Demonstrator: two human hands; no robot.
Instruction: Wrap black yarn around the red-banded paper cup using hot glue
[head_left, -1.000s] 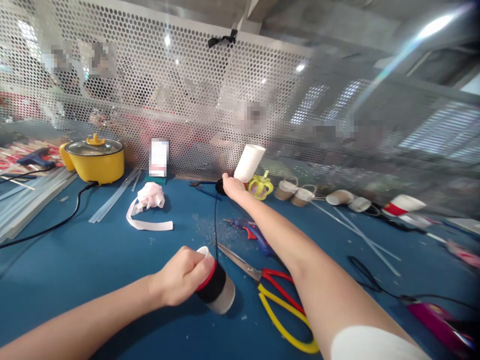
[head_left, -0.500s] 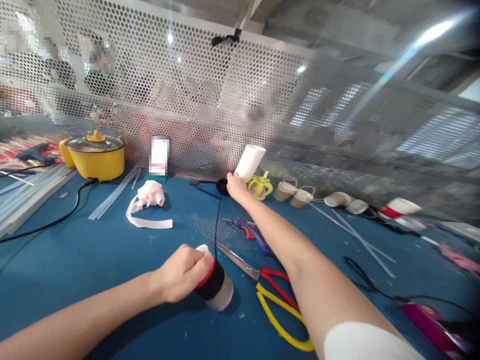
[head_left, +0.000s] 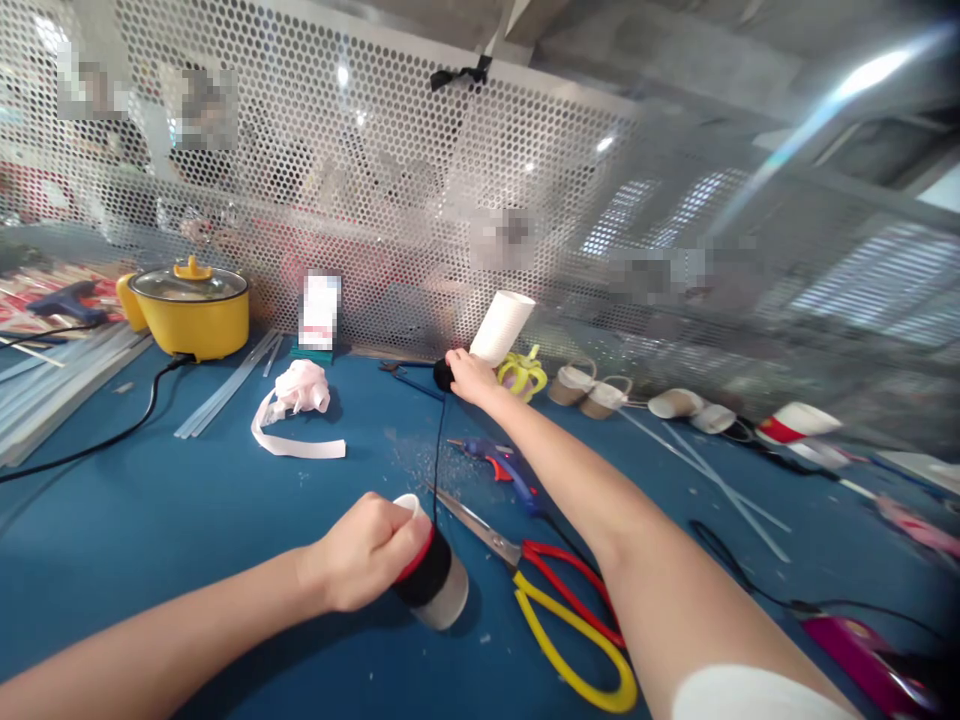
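My left hand (head_left: 367,550) is closed round the upper end of a paper cup (head_left: 442,600), which lies tilted above the blue table. A red band and a wide black cord winding wrap the cup. From the winding, black cord (head_left: 438,450) runs back to a small ball of black cord (head_left: 442,375) near the perforated screen. My right hand (head_left: 471,378) is stretched far forward, its fingers closed on that ball's right side. Behind it a white paper tube (head_left: 504,328) leans to the right. Large scissors (head_left: 517,550) with red and yellow handles lie between my arms.
A blue glue gun (head_left: 499,465) lies by my right forearm. Yellow pot (head_left: 196,325), crumpled pink paper (head_left: 301,388) and glue sticks (head_left: 225,390) are at left. Small baskets (head_left: 604,398) and cups stand along the right. A perforated screen (head_left: 390,200) closes off the back.
My right hand has shifted slightly left on the ball of cord. The left hand and the cup have barely moved; the view has shifted a little.
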